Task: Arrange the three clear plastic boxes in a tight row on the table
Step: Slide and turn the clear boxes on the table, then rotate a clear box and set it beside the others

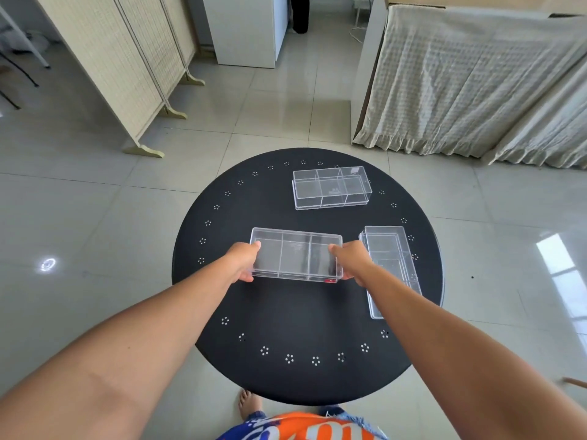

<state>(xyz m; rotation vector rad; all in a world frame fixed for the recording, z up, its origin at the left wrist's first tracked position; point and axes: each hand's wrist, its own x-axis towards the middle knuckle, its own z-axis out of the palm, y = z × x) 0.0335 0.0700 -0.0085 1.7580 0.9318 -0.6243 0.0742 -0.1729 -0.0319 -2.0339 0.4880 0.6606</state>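
The near clear divided box sits at the middle of the round black table, its long axis running left to right, three compartments showing through the lid. The left hand grips its left end and the right hand its right end, fingers curled around the short edges. Just beside the right hand, a second clear box lies with its long axis pointing away, partly hidden by the right forearm. A third clear box rests apart at the far side, lengthwise left to right.
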